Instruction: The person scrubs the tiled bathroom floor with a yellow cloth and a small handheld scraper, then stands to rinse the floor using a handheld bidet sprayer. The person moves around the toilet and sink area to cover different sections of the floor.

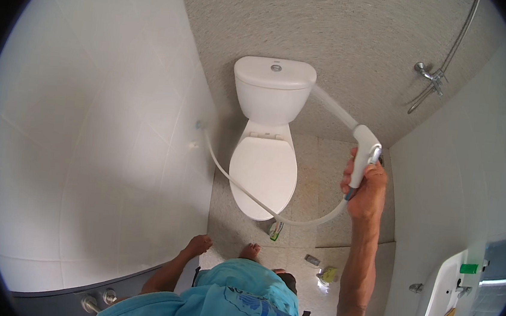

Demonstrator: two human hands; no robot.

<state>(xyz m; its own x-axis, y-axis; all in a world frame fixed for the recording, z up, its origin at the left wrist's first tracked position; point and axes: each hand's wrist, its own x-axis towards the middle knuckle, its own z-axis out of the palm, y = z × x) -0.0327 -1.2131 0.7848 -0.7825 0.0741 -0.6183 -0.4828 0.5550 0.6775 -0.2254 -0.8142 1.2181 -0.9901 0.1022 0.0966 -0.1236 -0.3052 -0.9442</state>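
My right hand (365, 191) is raised and shut on a white hand sprayer (363, 152). A stream of water (332, 106) shoots from its nozzle toward the white toilet tank (273, 87). The sprayer's white hose (244, 190) loops down across the closed toilet lid (263, 171) to a wall fitting (199, 125) on the left. My left hand (198, 245) hangs low by the left wall, fingers loosely curled, holding nothing. One bare foot (249, 252) shows on the tiled floor.
A white tiled wall (103, 145) stands at left and a dark door with a metal handle (96, 302) at lower left. A shower valve and hose (431, 77) hang at upper right. A white washbasin (442, 301) sits at lower right. Small packets (275, 229) lie on the floor.
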